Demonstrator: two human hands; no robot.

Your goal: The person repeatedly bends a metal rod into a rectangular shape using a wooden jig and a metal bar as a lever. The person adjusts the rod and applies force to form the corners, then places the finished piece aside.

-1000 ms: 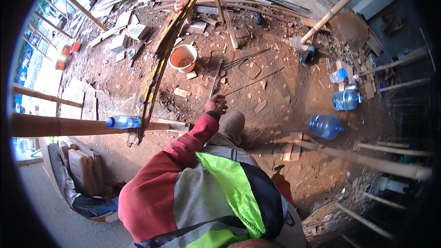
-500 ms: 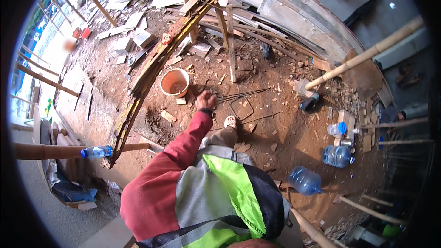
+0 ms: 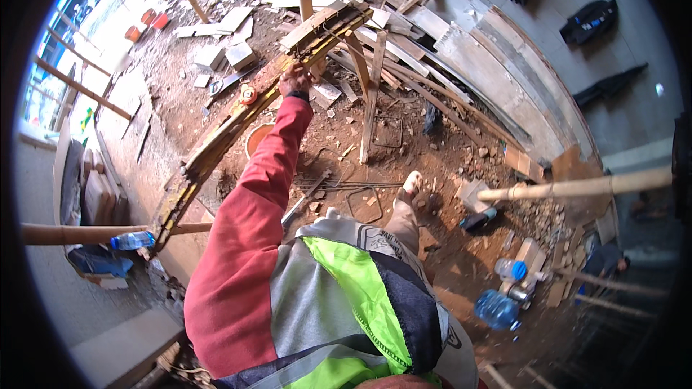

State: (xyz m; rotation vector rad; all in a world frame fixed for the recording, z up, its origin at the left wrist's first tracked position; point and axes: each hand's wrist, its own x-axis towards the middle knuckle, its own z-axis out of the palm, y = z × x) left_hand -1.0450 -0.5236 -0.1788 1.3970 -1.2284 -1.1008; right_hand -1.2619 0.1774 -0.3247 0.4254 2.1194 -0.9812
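My left arm in a red sleeve reaches forward, and my left hand (image 3: 295, 81) is at the edge of a worn, yellow-edged wooden beam (image 3: 216, 130). Its fingers look curled together; what they hold, if anything, is too small to make out. On the beam, to the left of this hand, lies a small round orange-and-white object (image 3: 248, 94). An orange bucket (image 3: 256, 140) on the ground is partly hidden by my sleeve. Thin dark metal rods (image 3: 339, 184) and a square bent-wire loop (image 3: 365, 204) lie to the right of my forearm. My right hand is not in view.
Wooden props (image 3: 373, 97) stand under the beam's far end. Boards (image 3: 497, 79) are piled at the far right. A bamboo pole (image 3: 577, 186) juts in from the right, near a power tool (image 3: 477, 220) and a large water bottle (image 3: 497, 310). A small bottle (image 3: 132, 240) rests at left.
My left hand has moved from the ground beside the rods up and forward to the beam. My sleeve now covers part of the bucket. My visible foot has shifted to the right.
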